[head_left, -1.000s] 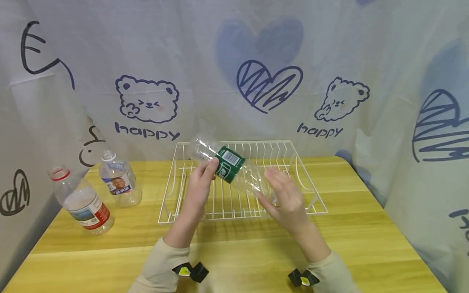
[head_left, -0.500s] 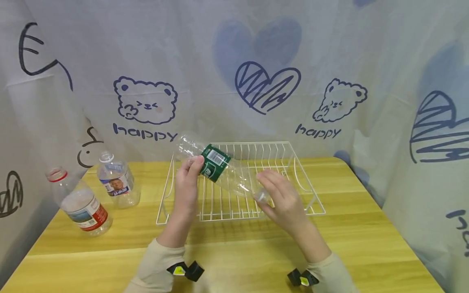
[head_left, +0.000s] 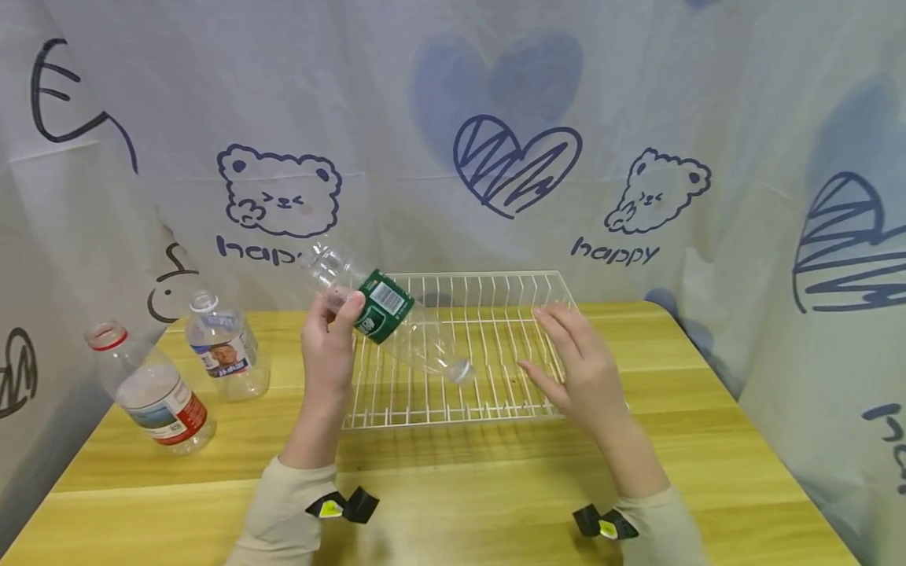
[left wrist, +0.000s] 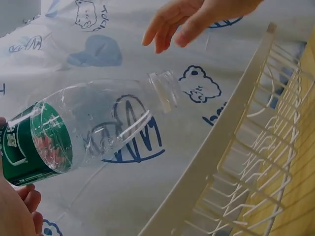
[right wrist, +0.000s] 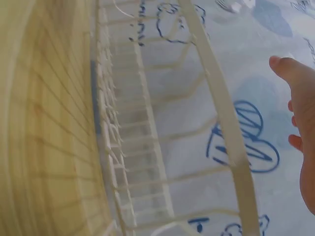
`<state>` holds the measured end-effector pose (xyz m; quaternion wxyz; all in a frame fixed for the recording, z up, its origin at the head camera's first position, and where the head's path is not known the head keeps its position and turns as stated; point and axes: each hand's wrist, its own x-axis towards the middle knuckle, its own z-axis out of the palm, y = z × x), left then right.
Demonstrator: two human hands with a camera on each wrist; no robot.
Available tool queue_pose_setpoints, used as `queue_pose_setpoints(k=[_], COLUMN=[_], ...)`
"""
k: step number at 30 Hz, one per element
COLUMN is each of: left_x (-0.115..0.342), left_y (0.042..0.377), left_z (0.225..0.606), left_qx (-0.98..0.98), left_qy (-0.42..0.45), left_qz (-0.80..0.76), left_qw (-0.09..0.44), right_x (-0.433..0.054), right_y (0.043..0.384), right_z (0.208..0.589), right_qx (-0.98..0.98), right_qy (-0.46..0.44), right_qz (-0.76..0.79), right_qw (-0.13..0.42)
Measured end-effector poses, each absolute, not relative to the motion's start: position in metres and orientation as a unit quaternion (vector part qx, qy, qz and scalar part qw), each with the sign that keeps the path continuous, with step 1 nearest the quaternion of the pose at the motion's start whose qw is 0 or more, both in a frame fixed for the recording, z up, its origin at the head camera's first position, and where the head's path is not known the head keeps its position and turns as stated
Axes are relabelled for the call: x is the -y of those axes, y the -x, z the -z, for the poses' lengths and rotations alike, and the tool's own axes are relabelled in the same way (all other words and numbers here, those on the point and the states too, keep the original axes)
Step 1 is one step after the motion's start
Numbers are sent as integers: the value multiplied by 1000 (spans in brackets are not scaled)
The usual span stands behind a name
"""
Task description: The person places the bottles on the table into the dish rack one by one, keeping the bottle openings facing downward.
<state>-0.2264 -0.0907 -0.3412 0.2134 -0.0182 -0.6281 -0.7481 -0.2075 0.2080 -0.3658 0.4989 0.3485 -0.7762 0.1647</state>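
A clear plastic bottle with a green label (head_left: 384, 306) is gripped around its middle by my left hand (head_left: 331, 342). It tilts above the white wire rack (head_left: 488, 413), its uncapped mouth pointing down to the right and its base up to the left. The left wrist view shows the bottle (left wrist: 106, 120) from its open neck side, with the label by my fingers. My right hand (head_left: 583, 365) is apart from the bottle, over the rack's right side, with fingers extended and holding nothing.
Two more clear bottles stand on the left of the wooden table (head_left: 453, 503): one with a red neck ring (head_left: 159, 401) and a smaller one with a portrait label (head_left: 226, 354). Behind the table hangs a printed curtain (head_left: 396, 118).
My left hand has carried the green-labelled bottle to the left. My right hand has come off the bottle's neck and moved right.
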Motion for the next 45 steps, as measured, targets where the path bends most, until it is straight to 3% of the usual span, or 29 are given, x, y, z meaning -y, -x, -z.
queue_pose_setpoints(k=[8,15,21,25,33,39,45], left_x=[91,75,53,35,1,-18,-35], left_y=[227,234,242,249,262,272,283], left_z=[340,326,308,298,284,281,284], left_qx=[716,768,807,826,851,869,880], left_qy=[29,46,75,87,98,94,81], left_qz=[629,548,466,427,387,362,350], left_qw=[301,327,354,358,342,324,311], right_x=[-242,-265,-273,-276,-279,-281,-282], right_y=[207,208,206,205,209,211,215], right_z=[361,364,368,370,377,383,388], right_qx=[827,863,918,949,975,980,981], right_qy=[-260,-218,-167,-133,-106,-99,-99], right_qz=[-162,-159,-162,-159,-155,-156,-158], right_qw=[471,427,320,236,121,73,58])
